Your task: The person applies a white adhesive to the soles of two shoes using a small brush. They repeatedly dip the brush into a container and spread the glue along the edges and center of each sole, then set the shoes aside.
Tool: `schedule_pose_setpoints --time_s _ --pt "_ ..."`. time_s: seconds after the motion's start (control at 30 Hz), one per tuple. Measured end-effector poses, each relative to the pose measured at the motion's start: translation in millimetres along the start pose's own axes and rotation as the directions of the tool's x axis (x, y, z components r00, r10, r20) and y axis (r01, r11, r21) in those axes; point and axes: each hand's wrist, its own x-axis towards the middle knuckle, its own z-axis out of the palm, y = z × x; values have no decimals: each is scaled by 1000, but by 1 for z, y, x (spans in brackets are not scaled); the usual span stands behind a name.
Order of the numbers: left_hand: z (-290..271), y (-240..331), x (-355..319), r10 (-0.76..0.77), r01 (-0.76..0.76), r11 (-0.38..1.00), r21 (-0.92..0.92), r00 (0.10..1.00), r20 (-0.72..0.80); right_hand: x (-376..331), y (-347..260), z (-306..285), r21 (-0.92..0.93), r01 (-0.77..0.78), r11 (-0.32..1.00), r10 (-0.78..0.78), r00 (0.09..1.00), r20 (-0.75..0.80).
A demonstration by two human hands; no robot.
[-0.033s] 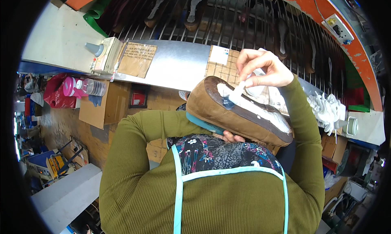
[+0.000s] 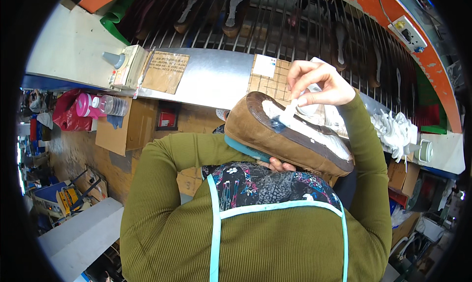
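**While one hand cradles a brown shoe, the other works a white strip on its sole**

Where the grey worktop (image 2: 216, 80) runs across the top, a brown rectangular label (image 2: 166, 71) lies flat just right of a cream box with a grey cone-shaped nozzle (image 2: 114, 59); a small white label (image 2: 265, 66) sits on a tan gridded card (image 2: 275, 83) further right. Below the worktop's left end stand a pink-capped clear bottle (image 2: 101, 105), a red bag (image 2: 66, 116) and a cardboard sheet (image 2: 125, 127).

A brown suede shoe (image 2: 290, 134) is held sole up in front of the chest, toe to the left. The left hand (image 2: 278, 165) is under it, only fingertips showing, curled against its lower side. The right hand (image 2: 319, 83) is above the sole, fingers pinched shut on a white strip (image 2: 289, 112) whose lower end touches the sole's dark toe part.

White crumpled scraps (image 2: 393, 129) lie just right of the shoe; a wire rack (image 2: 295, 21) holding other shoes stands beyond the worktop's far edge.
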Motion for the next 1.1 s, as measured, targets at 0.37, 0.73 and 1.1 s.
schedule_pose_setpoints --time_s 0.37,0.73,1.1 --pt "-5 0 -13 -12 13 1000 27 998 -66 -29 5 8 28 -175 984 176 978 -109" --pt "24 2 -71 535 -374 705 603 838 -105 -220 83 71 369 -423 828 460 136 -877" --pt "54 -1 -131 982 -826 -16 563 94 166 -181 164 109 -223 -972 69 71 228 -971"
